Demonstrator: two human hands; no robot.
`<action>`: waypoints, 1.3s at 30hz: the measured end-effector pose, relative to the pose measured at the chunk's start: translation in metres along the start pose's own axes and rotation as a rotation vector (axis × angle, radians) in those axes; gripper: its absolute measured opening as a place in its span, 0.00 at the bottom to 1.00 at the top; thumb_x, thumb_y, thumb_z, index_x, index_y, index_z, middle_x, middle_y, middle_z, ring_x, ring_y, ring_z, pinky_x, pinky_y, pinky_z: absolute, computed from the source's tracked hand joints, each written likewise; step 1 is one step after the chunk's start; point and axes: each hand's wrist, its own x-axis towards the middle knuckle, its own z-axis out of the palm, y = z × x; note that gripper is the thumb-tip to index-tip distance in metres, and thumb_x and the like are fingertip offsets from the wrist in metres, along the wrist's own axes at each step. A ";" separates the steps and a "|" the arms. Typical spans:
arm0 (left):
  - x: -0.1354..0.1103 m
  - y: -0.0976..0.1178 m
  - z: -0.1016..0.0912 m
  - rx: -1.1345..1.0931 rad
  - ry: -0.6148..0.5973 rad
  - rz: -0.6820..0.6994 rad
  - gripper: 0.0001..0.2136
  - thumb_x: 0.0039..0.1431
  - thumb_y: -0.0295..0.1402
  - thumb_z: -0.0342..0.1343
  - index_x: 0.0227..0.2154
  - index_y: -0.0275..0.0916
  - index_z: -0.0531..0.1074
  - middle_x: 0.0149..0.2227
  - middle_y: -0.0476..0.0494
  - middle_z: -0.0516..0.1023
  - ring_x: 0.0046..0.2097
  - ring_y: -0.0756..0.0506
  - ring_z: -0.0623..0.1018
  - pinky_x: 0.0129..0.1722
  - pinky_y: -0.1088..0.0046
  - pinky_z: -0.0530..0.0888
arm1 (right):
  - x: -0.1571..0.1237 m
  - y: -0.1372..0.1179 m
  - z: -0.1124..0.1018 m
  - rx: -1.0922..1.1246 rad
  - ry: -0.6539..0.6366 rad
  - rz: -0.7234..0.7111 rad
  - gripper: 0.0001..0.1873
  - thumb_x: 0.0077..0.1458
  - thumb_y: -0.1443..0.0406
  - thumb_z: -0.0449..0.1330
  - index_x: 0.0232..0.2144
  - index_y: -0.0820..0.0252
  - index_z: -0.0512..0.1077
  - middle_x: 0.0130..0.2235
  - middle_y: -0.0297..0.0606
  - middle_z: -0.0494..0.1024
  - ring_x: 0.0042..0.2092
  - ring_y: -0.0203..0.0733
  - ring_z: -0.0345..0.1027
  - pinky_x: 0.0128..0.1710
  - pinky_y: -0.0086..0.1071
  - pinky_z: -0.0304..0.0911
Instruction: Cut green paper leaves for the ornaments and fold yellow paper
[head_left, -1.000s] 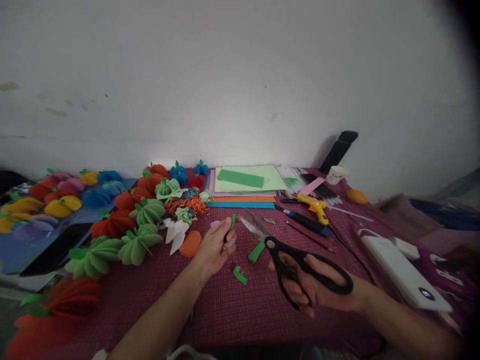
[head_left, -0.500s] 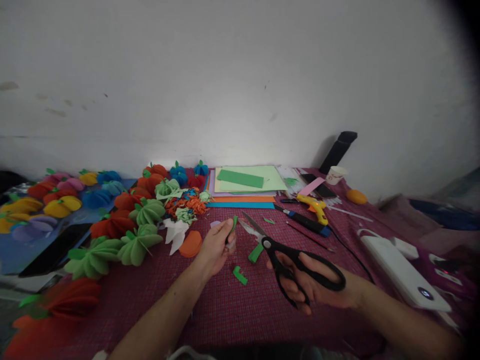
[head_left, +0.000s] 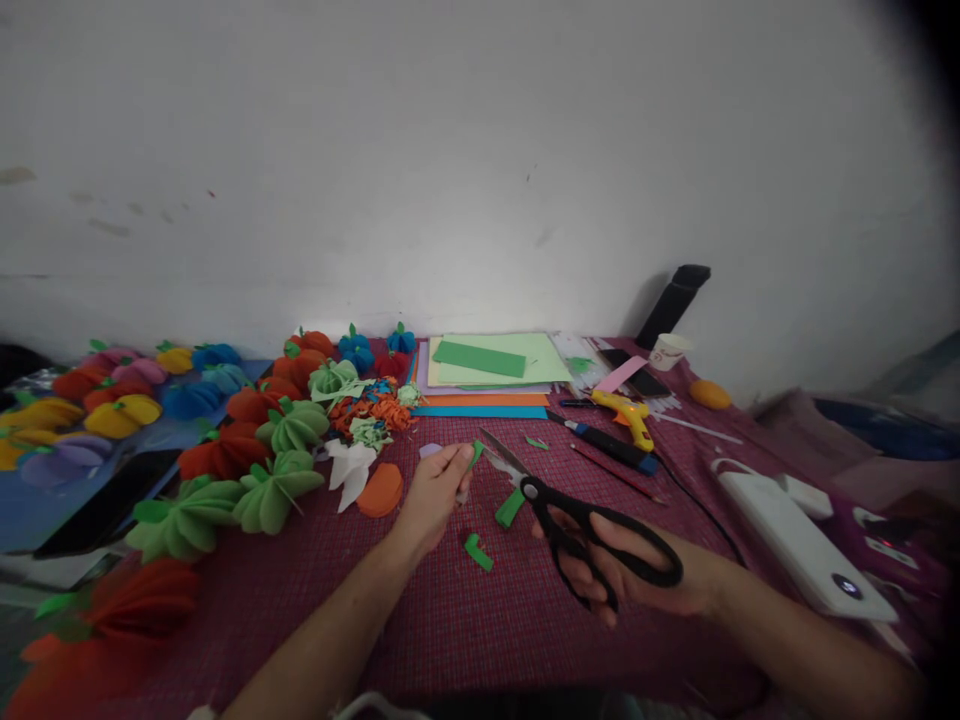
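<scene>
Between the thumb and fingers of my left hand [head_left: 437, 490] is a small green paper piece [head_left: 477, 454], its tip poking out toward the blades. My right hand [head_left: 600, 560] grips black-handled scissors [head_left: 531, 488] by the loops, fingers through them. The blades are parted a little and their tips lie right beside the green piece; whether they touch it I cannot tell. Below the blades lies a folded green strip [head_left: 509, 508]. A curled green scrap [head_left: 478, 552] rests nearer to me on the checked cloth.
Paper pumpkins [head_left: 292, 425] in several colours crowd the left. Paper scraps [head_left: 375, 408] and orange circles [head_left: 380, 490] lie beside them. Stacked sheets [head_left: 540, 350] are at the back. A yellow glue gun [head_left: 628, 415], utility knife [head_left: 611, 447], pencil [head_left: 619, 473] and white power bank [head_left: 810, 545] lie right.
The green piece has turned in my left fingers and now leans more toward the scissors. The scissors have shifted slightly, with their blades still a little apart.
</scene>
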 end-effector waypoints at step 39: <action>0.000 -0.015 0.000 0.229 -0.043 0.089 0.12 0.52 0.39 0.53 0.37 0.39 0.72 0.21 0.53 0.67 0.20 0.54 0.63 0.19 0.80 0.59 | 0.073 -0.036 -0.011 -1.173 0.583 -0.402 0.13 0.50 0.57 0.56 0.31 0.60 0.73 0.29 0.34 0.75 0.30 0.36 0.66 0.28 0.28 0.58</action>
